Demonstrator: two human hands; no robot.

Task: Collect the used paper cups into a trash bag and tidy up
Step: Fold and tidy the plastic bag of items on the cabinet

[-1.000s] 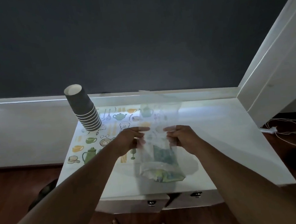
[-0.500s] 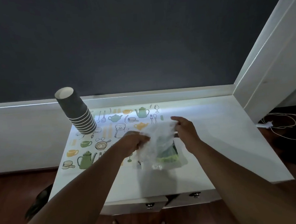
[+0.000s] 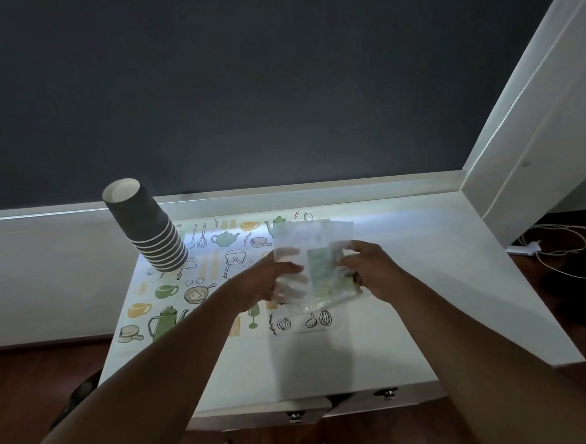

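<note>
Clear, glossy plastic bag; matt dark paper cups; smooth white table; reddish wood floor.

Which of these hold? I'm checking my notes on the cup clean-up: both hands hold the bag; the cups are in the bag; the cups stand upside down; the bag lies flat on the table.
1. Both hands hold the bag: true; the left hand and right hand grip it.
2. The cups are in the bag: false; they stand stacked on the table, left of it.
3. The cups stand upside down: true.
4. The bag lies flat on the table: false; it is held up.
</note>
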